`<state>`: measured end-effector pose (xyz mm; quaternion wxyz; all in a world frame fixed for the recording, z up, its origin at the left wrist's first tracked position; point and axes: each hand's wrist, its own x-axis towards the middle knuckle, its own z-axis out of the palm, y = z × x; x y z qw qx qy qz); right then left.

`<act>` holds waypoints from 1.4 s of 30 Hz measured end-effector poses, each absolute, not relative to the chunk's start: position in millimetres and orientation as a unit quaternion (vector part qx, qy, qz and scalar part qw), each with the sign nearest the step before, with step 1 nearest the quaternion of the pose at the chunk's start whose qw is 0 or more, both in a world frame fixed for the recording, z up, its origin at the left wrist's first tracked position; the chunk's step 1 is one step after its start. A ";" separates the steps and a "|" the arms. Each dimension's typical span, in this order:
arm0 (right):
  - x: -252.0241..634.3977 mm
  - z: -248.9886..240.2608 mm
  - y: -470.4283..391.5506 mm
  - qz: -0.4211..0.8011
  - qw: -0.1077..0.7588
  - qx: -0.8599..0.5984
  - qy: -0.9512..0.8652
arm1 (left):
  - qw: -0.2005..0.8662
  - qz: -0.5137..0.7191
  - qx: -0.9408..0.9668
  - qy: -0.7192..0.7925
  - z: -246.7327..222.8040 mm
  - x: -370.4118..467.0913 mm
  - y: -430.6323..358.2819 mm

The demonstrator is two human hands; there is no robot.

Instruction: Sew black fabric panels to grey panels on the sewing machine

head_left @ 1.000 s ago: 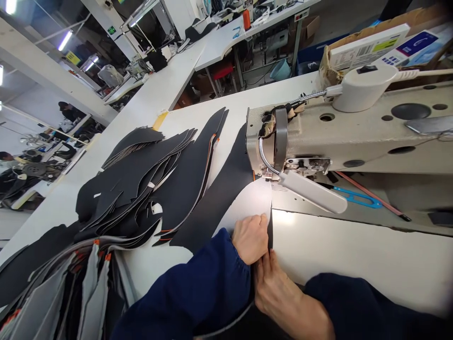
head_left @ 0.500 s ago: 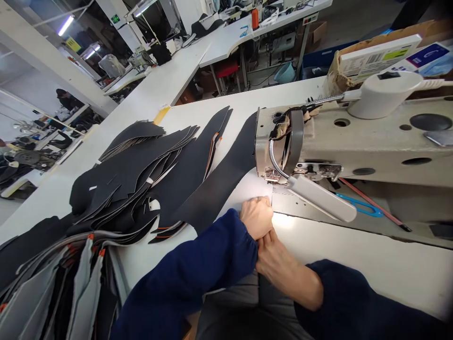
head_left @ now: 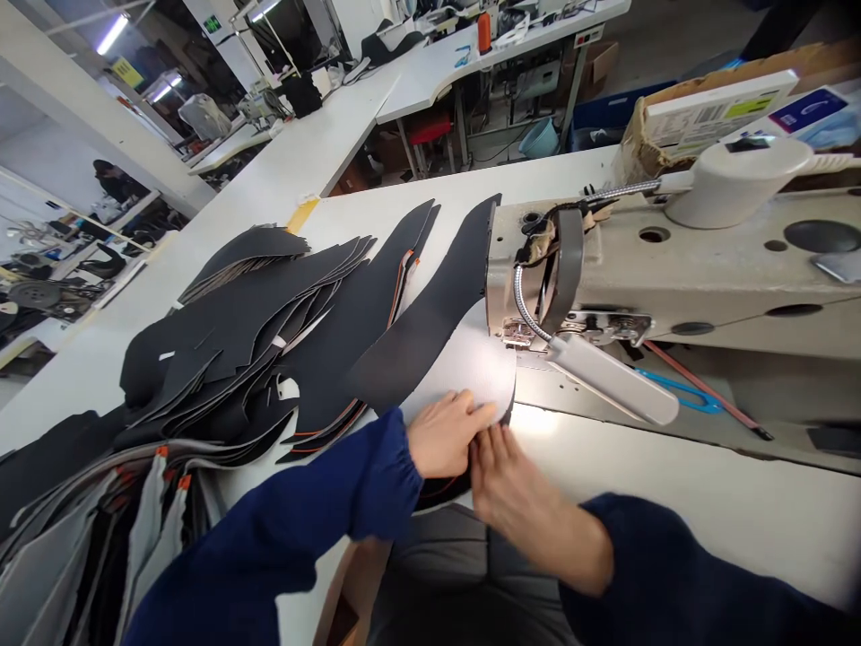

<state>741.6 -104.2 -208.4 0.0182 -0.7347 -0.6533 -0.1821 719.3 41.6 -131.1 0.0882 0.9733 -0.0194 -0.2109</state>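
A dark fabric piece with a pale ribbed face [head_left: 464,359] lies at the sewing machine's needle area, its curved edge running toward me. My left hand [head_left: 447,435] is on its near part, fingers bent and closed at the edge. Touching it on the right, my right hand [head_left: 521,489] pinches the same near edge, its thumb hidden. More of the dark cloth hangs below my hands over the table edge. The sewing machine [head_left: 726,269] stands to the right, with a small lamp [head_left: 612,377] lighting the cloth beside the needle.
Stacks of dark cut pieces [head_left: 235,314] cover the table's left side; grey-backed pieces with orange marks [head_left: 148,511] hang over its near edge. Blue snips [head_left: 679,392] and a red pencil [head_left: 713,392] lie beneath the machine arm. A cardboard box [head_left: 636,139] sits behind it.
My left hand has moved left and down from the needle area, uncovering more of the pale face. My right hand stays near the cloth's edge, its fingers now straighter.
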 end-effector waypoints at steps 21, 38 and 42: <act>745.6 -202.4 -103.3 -0.158 -0.001 -0.739 -0.655 | 0.061 -0.196 0.978 -0.035 -144.7 743.8 31.8; 797.0 -216.7 -85.0 -0.173 -0.020 -0.766 -0.619 | 0.050 -0.182 0.982 -0.026 -145.1 791.2 39.6; 803.7 -206.1 -84.4 -0.195 -0.039 -0.768 -0.608 | 0.088 -0.155 0.984 -0.020 -147.6 794.4 46.9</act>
